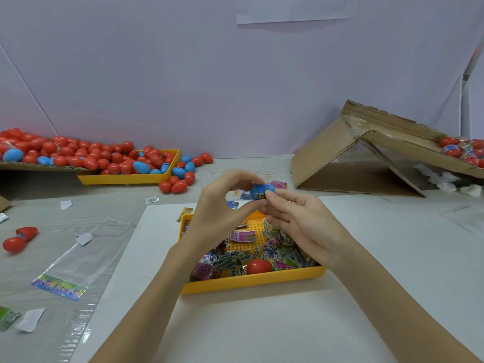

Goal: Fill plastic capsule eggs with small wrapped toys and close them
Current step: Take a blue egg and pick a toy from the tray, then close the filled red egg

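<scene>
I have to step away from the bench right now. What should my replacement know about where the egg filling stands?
Left hand and right hand both pinch one blue egg above the near yellow tray; a wrapper shows at its seam, so it looks not fully closed.
The near tray holds the wrapped toys and one red egg.
Red and blue eggs are heaped in and around the far yellow tray, back left; whether they are filled cannot be told.
Left: close this egg, then carry on filling.

blue egg point(262, 191) seam hidden by fingers point(272, 195)
</scene>
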`<move>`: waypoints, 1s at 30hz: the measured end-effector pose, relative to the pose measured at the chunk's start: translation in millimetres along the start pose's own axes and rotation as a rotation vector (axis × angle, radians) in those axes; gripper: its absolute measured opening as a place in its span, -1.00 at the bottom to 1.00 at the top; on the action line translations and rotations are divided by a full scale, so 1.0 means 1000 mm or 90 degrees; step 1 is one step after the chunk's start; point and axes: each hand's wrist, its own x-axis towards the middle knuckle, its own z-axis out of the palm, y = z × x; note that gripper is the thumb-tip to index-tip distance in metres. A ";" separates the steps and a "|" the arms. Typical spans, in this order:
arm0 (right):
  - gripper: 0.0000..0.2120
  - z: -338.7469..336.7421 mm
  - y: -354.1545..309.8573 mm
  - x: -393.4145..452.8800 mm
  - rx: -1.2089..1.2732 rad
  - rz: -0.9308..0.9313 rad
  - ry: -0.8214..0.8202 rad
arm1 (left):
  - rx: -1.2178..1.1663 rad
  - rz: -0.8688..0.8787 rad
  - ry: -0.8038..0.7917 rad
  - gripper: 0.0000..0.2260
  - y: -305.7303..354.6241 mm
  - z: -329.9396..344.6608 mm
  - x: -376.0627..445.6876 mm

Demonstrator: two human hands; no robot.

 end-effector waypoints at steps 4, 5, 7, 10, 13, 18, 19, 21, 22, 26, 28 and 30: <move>-0.74 0.001 0.004 0.000 -0.141 -0.097 0.039 | 0.055 0.037 0.031 -0.74 -0.003 0.002 0.002; -0.75 0.002 0.004 0.000 -0.162 -0.114 0.038 | 0.064 0.050 0.028 -0.74 -0.003 0.002 0.003; -0.78 0.003 0.003 -0.001 -0.224 -0.148 0.054 | 0.075 0.055 0.012 -0.65 -0.003 0.004 0.003; -0.79 -0.004 0.003 0.001 -0.425 -0.262 0.180 | 0.116 -0.010 -0.017 -0.41 -0.009 0.005 0.002; -0.76 -0.021 -0.011 0.009 -0.527 -0.382 0.289 | 0.170 -0.052 -0.008 -0.51 -0.018 0.001 -0.001; -0.66 -0.065 -0.081 0.043 -0.710 -0.508 0.516 | 0.213 -0.099 0.028 -0.79 -0.024 -0.002 -0.002; -0.60 -0.072 -0.097 0.050 -0.771 -0.471 0.562 | 0.219 -0.106 0.035 -0.84 -0.024 -0.003 -0.001; -0.44 -0.078 -0.115 0.060 -0.903 -0.352 0.606 | 0.245 -0.123 0.043 -0.88 -0.025 -0.005 -0.001; -0.40 -0.075 -0.115 0.063 -0.942 -0.322 0.597 | 0.268 -0.142 0.043 -0.87 -0.027 -0.007 -0.001; -0.49 -0.048 -0.078 0.057 -0.904 -0.388 0.444 | 0.340 -0.308 0.054 -0.72 -0.048 -0.024 -0.005; -0.62 -0.037 -0.054 0.051 -0.850 -0.389 0.362 | 0.385 -0.379 0.065 -0.64 -0.063 -0.039 -0.009; -0.72 -0.028 -0.030 0.045 -0.803 -0.368 0.298 | 0.428 -0.443 0.055 -0.59 -0.076 -0.052 -0.015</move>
